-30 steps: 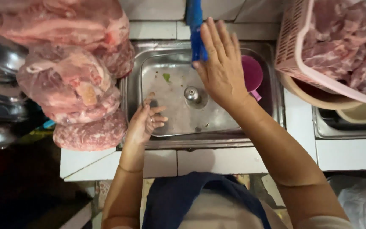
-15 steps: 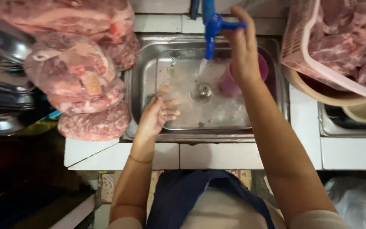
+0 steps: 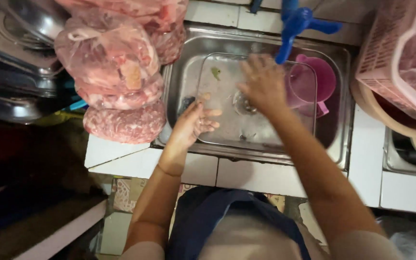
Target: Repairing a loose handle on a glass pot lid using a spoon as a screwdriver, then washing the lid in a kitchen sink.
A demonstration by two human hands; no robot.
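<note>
Over the steel sink (image 3: 333, 144), the left hand (image 3: 193, 123) and right hand (image 3: 263, 84) are held open and empty, below the blue tap (image 3: 294, 24).

Bagged meat (image 3: 116, 72) left of sink (image 3: 188, 72), basket (image 3: 396, 62) right, jug (image 3: 314, 84) inside.

- Both forearms are bare, with no sleeves showing.
- A thin band circles the left wrist (image 3: 168, 169).
- A dark blue apron (image 3: 227, 216) covers a light grey top (image 3: 246, 240).
- Hands ungloved.
</note>
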